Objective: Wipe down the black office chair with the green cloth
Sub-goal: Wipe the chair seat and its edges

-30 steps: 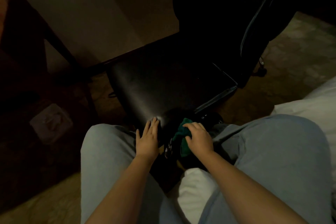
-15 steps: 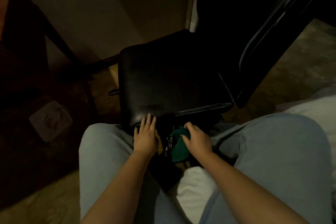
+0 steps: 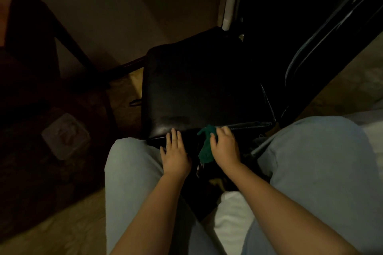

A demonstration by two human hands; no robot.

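A single camera, worn on the person's head, looks forward and steeply down. Both forearms (image 3: 275,203) run up from the bottom edge to the left hand (image 3: 175,151) and the right hand (image 3: 224,148), which sit just below the middle of the frame, close to the lens. The person's knees (image 3: 128,161) flank the hands on either side. Just beyond the hands, the seat of the black office chair (image 3: 203,93) fills the centre, seen from above. Its backrest (image 3: 310,33) rises beyond and to the right of the right hand. The wide angle bends the edges, and the light is dim.
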